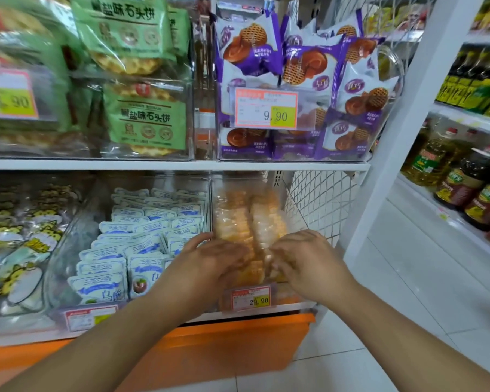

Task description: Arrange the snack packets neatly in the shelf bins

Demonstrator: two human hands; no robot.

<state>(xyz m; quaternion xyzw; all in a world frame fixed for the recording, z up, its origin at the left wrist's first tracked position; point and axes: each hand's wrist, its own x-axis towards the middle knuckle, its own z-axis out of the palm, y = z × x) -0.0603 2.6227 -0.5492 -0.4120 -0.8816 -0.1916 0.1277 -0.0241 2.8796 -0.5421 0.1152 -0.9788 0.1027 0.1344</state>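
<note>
Shop shelves are full of clear bins, and in the low right bin (292,193) your left hand (210,264) and right hand (309,261) curl their fingers around the orange snack packets (246,219), so a hard squeeze could crush them or knock the row crooked.

green packets (146,120): "盐味石头饼" | price tag (266,108) on purple-packet bin: "9.90" | price tag (251,299) on orange-snack bin: "29.90" | left tag (10,93): ".90", rest blurred
</note>
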